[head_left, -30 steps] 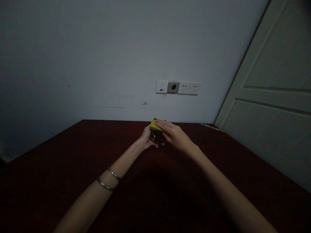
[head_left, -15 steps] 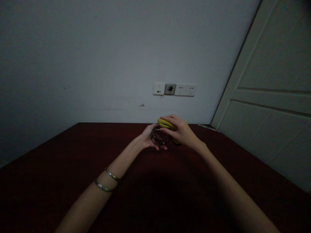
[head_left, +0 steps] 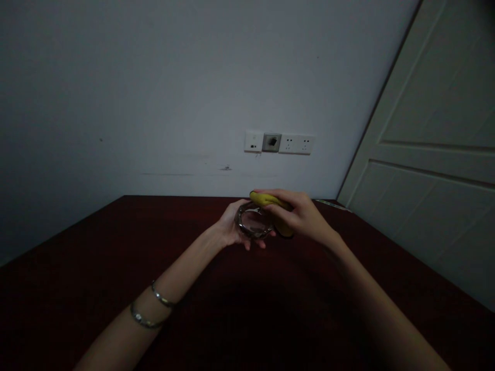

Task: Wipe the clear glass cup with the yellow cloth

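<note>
My left hand [head_left: 231, 225] cups a round, thick-rimmed glass dish [head_left: 240, 226] from the left and below, fingertips showing beneath it. The dish is see-through with a brownish tint, and its opening is tilted toward me. My right hand [head_left: 299, 214] is closed around a folded yellow cloth [head_left: 263, 198] with a dark edging. The cloth lies against the upper right of the dish's rim, and part of it hangs down below my fingers. Both hands are held above the dark red table [head_left: 154, 247]. Two metal bangles [head_left: 145, 317] circle my left forearm.
Behind the table stands a pale wall [head_left: 154, 103] with a row of sockets and switches [head_left: 288, 144]. A white panelled door [head_left: 429, 154] rises on the right. Some thin flat thing [head_left: 332, 204] lies at the table's far right corner.
The dish has come slightly lower and nearer, with more of its inside visible. My right hand has shifted a little right and down with the cloth, and more cloth shows below it.
</note>
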{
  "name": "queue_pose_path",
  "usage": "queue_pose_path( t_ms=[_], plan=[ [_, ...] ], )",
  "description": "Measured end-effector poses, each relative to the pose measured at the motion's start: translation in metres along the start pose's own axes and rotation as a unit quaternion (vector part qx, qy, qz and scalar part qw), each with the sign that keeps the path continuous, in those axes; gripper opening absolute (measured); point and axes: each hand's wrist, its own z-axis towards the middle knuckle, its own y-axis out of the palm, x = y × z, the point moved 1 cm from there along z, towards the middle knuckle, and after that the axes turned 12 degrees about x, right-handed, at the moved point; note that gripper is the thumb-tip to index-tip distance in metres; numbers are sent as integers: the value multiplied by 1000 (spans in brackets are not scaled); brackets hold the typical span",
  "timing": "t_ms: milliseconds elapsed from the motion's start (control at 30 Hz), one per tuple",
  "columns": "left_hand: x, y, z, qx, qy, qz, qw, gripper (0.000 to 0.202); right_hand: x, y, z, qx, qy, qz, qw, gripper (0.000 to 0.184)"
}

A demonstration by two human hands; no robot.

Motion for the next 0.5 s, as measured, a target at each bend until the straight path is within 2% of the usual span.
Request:
queue_pose_path(
  t_ms=[133, 267, 367, 500],
  plan=[
    [-1, 0, 0, 41, 13, -17, 999, 55, -5, 11, -1, -1, -54, 16, 998, 37],
    [0, -1, 0, 34, 18, -31, 999, 52, -1, -3, 1, -18, -47, -21, 999, 35],
    [2, 0, -1, 58, 20, -45, 997, 55, -2, -15, 2, -28, -49, -44, 997, 33],
    [5, 4, -4, 90, 23, -63, 994, 55, -4, -9, 0, -24, -91, -55, 994, 35]
  ],
)
